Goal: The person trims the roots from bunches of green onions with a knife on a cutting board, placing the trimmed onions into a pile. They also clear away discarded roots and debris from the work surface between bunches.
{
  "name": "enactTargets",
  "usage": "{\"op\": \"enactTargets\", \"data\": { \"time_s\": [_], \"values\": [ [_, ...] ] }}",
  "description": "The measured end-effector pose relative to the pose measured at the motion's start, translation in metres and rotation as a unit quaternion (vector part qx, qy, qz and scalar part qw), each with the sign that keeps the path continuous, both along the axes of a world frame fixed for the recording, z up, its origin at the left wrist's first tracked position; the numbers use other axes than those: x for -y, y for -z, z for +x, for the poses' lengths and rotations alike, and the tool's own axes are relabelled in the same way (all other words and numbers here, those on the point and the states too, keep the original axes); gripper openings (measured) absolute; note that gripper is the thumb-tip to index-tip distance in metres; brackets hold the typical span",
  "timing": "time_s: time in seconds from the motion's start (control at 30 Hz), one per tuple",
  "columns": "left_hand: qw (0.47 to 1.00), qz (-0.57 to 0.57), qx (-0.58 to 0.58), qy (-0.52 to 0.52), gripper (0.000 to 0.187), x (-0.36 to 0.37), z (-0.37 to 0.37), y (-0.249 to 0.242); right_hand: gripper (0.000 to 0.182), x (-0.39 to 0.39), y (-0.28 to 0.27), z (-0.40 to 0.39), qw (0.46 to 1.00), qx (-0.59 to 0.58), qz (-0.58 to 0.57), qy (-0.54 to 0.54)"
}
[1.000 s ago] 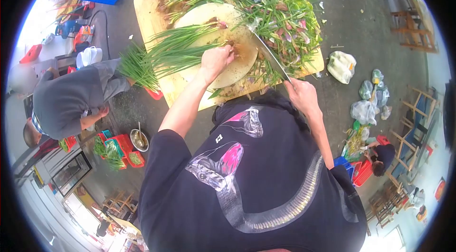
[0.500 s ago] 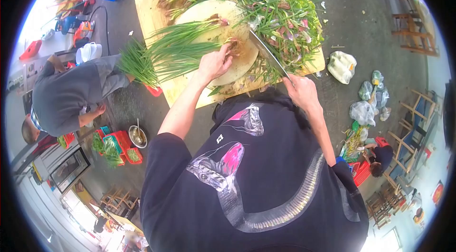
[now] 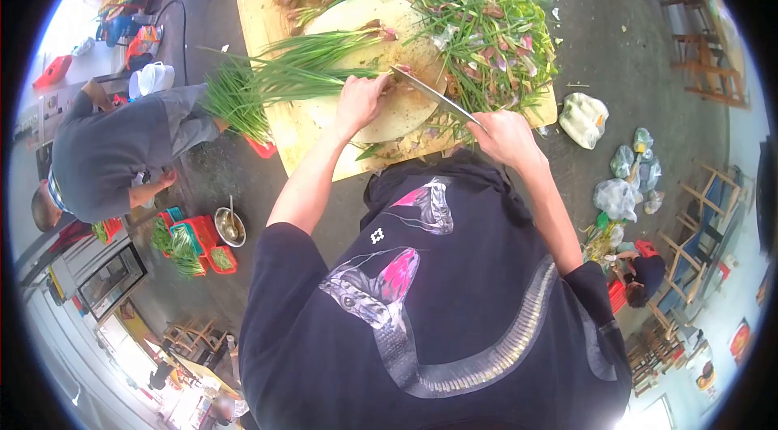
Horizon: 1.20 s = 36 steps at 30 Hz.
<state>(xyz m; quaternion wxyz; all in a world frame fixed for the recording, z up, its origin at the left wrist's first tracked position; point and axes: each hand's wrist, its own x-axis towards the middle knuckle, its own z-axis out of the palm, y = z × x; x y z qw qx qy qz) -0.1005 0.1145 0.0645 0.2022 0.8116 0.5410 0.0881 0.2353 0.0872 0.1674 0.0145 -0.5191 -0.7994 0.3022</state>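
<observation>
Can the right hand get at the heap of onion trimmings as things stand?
Probably yes for reach: the heap of onion trimmings lies close beyond the right hand, with nothing seen between them. But that hand grips the knife, so it would likely need to put it down to grab any.

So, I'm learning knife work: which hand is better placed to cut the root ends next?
Probably the right hand: it grips the knife beside the root ends, while the left hand holds the green stalks.
</observation>
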Motion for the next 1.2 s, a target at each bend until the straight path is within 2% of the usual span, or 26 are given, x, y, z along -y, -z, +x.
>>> {"op": "enactTargets", "data": {
  "time_s": [0.07, 0.17, 0.37, 0.47, 0.6, 0.73, 0.83, 0.97, 1.2],
  "values": [
    [0.999, 0.028, 0.031, 0.008, 0.017, -0.002, 0.000, 0.001, 0.033, -0.004, 0.004, -0.002, 1.000, 0.005, 0.005, 0.010],
    [1.000, 0.019, 0.006, 0.009, 0.018, -0.004, -0.008, 0.004, 0.034, -0.007, 0.010, -0.006, 0.999, -0.004, -0.001, 0.045],
    [0.997, 0.075, -0.009, 0.027, 0.014, 0.018, -0.018, -0.016, 0.033, -0.001, 0.019, -0.010, 0.996, -0.019, 0.019, 0.085],
    [0.989, 0.136, 0.038, 0.033, 0.010, 0.036, -0.005, -0.006, 0.031, 0.000, 0.017, -0.012, 0.996, -0.014, 0.026, 0.085],
    [0.984, 0.168, 0.047, -0.043, 0.015, 0.059, 0.007, 0.021, 0.028, 0.002, 0.023, -0.010, 0.997, 0.011, 0.058, 0.058],
    [0.983, 0.095, 0.136, -0.080, 0.026, 0.073, 0.012, 0.029, 0.026, 0.007, 0.023, -0.005, 0.997, 0.012, 0.064, 0.044],
    [0.981, 0.126, 0.117, -0.095, 0.026, 0.085, 0.016, 0.020, 0.026, 0.013, 0.023, 0.003, 0.997, -0.002, 0.061, 0.044],
    [0.969, 0.093, 0.155, -0.167, 0.020, 0.097, 0.013, 0.045, 0.025, 0.022, 0.019, 0.008, 0.997, 0.012, 0.055, 0.050],
    [0.966, 0.088, 0.191, -0.148, 0.013, 0.092, 0.015, 0.033, 0.024, 0.028, 0.016, 0.005, 0.997, 0.007, 0.052, 0.060]
  ]
}}
